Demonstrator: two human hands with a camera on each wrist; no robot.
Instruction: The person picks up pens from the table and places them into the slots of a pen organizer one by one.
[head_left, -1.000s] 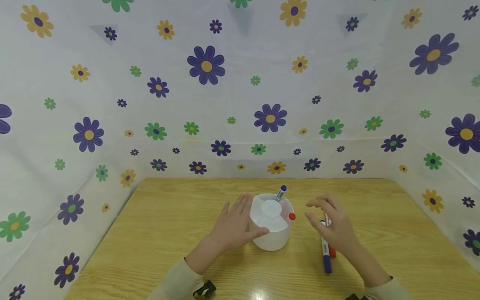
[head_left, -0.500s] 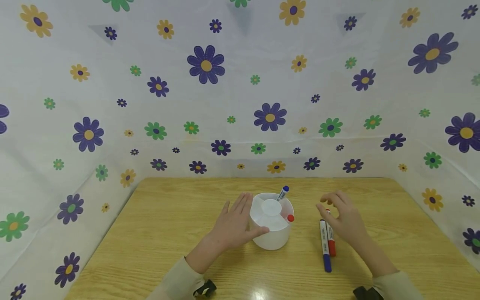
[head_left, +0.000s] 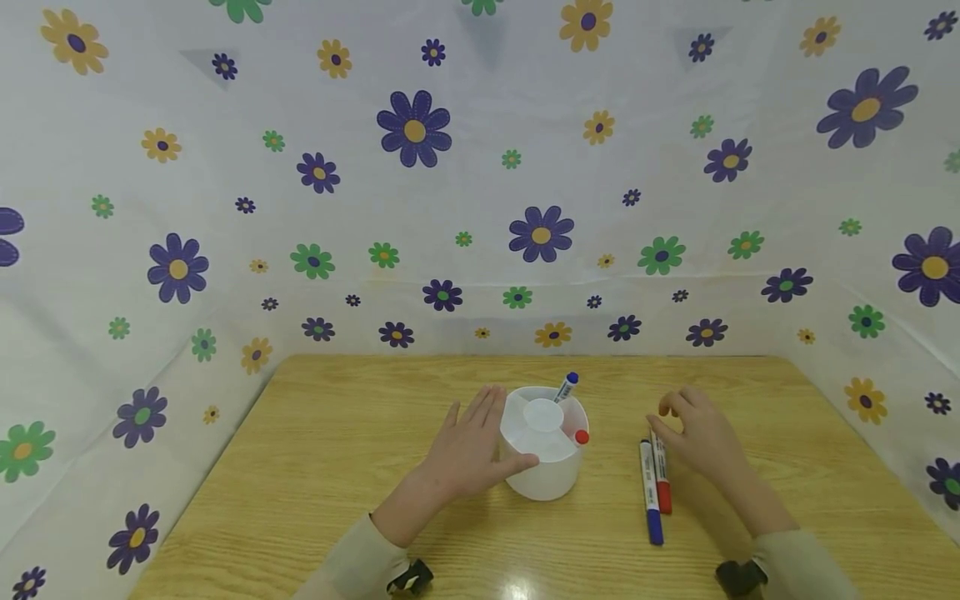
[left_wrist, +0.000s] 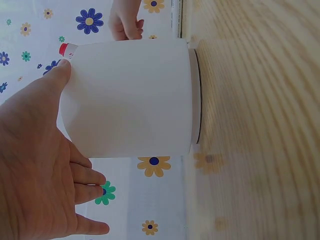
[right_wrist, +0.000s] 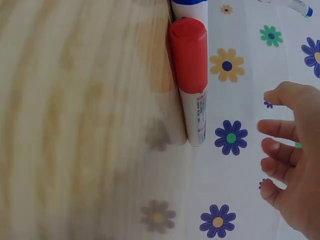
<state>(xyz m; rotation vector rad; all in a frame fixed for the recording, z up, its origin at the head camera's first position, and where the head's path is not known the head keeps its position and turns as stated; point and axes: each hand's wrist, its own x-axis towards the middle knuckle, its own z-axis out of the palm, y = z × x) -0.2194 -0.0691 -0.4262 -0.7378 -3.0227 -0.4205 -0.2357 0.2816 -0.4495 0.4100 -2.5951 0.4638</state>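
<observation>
A white round pen holder (head_left: 543,481) with compartments stands on the table. My left hand (head_left: 465,454) rests along its left side, fingers straight and thumb across the front. From the holder stick up a blue-ended marker (head_left: 566,388) at the back and a red-ended marker (head_left: 582,437) on the right. To the right, a blue-capped whiteboard marker (head_left: 650,492) and a red-capped one (head_left: 662,475) lie side by side. Over their far ends hovers my right hand (head_left: 701,437), fingers loosely bent around nothing; the right wrist view shows a gap between these fingers and the red-capped marker (right_wrist: 192,65).
The wooden table (head_left: 337,467) reaches back to a white flower-print cloth (head_left: 480,183), which also hangs at both sides. Each wrist wears a dark strap, such as the right strap (head_left: 741,577).
My right hand has moved right, away from the holder, to above the far ends of the two lying markers, and its fingers have bent more. The left hand has stayed at the holder.
</observation>
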